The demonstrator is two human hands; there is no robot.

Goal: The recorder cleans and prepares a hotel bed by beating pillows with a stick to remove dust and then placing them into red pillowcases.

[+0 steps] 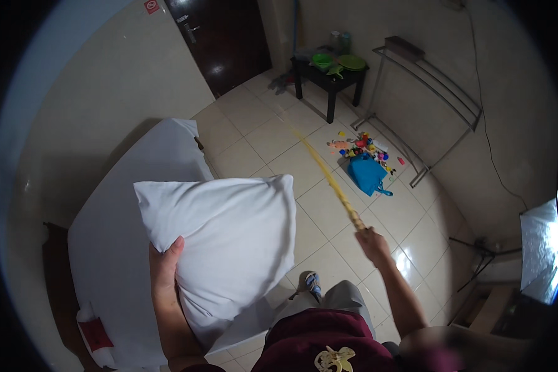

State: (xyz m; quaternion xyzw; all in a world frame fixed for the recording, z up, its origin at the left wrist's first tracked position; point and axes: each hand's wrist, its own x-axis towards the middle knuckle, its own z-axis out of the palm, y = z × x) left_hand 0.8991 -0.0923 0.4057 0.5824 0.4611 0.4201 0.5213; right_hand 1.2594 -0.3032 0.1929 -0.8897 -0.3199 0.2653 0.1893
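Note:
A plump white pillow [229,229] is held up in front of me, at the side of the white-sheeted bed [111,242]. My left hand [164,263] grips its left edge, thumb on top; the other fingers are hidden behind the pillow. Off to the right, my right hand [373,243] is closed around the bound near end of a thin yellow stick broom [330,180]. The broom slants up and left over the tiles, its far end thin and blurred. A gap of floor separates it from the pillow.
A blue bag [367,175] and colorful small items [361,146] lie on the floor. Beyond stand a black table [332,80] with green dishes and a metal rack [428,111]. A lit lamp [542,248] stands right; a dark door [220,40] is at the back.

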